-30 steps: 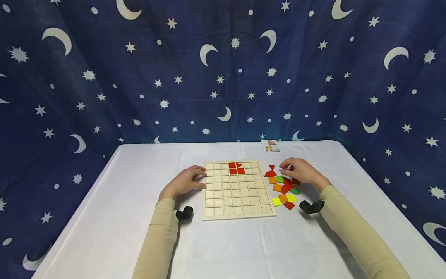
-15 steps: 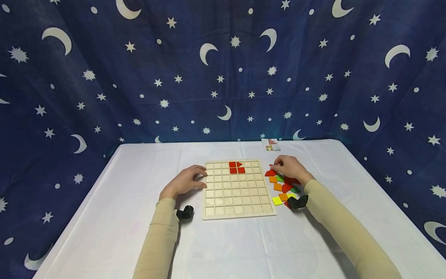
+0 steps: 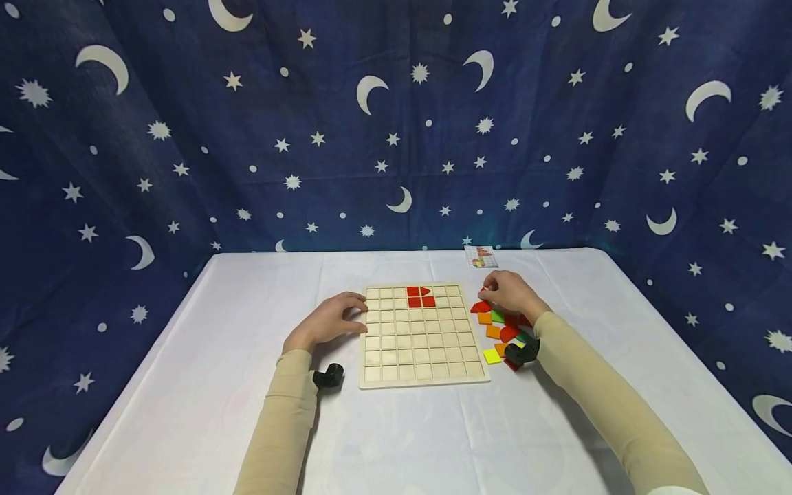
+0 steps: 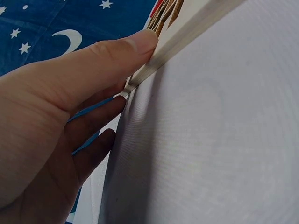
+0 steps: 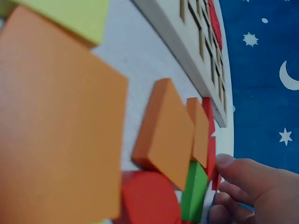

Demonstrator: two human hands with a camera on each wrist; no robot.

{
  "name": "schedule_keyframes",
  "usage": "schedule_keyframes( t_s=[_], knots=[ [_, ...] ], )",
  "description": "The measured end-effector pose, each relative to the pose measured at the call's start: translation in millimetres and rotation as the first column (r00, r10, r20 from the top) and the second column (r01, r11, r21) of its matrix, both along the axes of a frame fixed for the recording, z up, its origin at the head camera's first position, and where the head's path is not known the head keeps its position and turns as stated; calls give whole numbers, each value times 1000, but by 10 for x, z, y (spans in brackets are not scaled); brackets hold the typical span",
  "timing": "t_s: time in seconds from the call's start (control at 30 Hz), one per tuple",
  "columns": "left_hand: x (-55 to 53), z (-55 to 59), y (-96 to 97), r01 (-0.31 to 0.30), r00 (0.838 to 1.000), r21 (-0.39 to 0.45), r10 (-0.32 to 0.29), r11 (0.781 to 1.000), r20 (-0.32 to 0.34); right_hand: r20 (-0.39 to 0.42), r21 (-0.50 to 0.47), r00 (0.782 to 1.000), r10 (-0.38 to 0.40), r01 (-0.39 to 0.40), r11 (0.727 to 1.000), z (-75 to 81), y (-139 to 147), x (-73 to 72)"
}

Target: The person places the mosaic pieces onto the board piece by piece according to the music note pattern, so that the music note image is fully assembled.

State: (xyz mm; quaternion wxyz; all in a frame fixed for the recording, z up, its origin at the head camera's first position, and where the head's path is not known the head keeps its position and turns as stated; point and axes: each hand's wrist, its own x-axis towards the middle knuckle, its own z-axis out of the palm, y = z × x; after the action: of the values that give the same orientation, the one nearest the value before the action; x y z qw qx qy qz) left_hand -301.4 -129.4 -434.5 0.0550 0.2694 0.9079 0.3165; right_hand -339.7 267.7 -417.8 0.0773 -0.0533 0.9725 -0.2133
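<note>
My left hand [image 3: 328, 320] rests at the left edge of a pale wooden grid board [image 3: 427, 342]. Its thumb [image 4: 140, 43] lies on the board's rim in the left wrist view, and the other fingers are slightly bent beside the edge. To the right of the board, my right hand [image 3: 512, 292] pinches a small red triangular tile [image 3: 485, 289], mostly covered by the fingers. In the right wrist view only a sliver of that tile [image 5: 216, 181] shows by the thumb. Several red tiles [image 3: 414, 302] sit in the board's upper cells.
Loose orange tiles [image 3: 493, 331], a green tile [image 3: 498, 316], a yellow tile [image 3: 491, 356] and red tiles [image 3: 509, 334] lie right of the board, partly under the right wrist's camera. A printed pattern card [image 3: 480, 256] lies at the table's far side. Behind hangs a starry blue cloth [image 3: 346, 124].
My right hand has moved left and a little away from me, and its fingers have come together on the red triangular tile beyond the pile. The left hand stays at the board's edge.
</note>
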Motion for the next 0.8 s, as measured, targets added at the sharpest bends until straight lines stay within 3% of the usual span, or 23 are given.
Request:
schedule_keyframes(
  t_s=[0.5,0.63,0.8],
  knots=[
    [-16,-10,-7,-1,1000,-2,1,1000,-8,-12,8,1000,14,-14,1000,6,-90,-25],
    [-10,-3,-8,-1,1000,-4,1,1000,-7,-38,-2,997,64,-64,998,4,-124,-30],
    [-3,4,-4,-3,1000,-8,3,1000,-2,-80,-32,979,188,-191,981,37,-266,11]
  ],
)
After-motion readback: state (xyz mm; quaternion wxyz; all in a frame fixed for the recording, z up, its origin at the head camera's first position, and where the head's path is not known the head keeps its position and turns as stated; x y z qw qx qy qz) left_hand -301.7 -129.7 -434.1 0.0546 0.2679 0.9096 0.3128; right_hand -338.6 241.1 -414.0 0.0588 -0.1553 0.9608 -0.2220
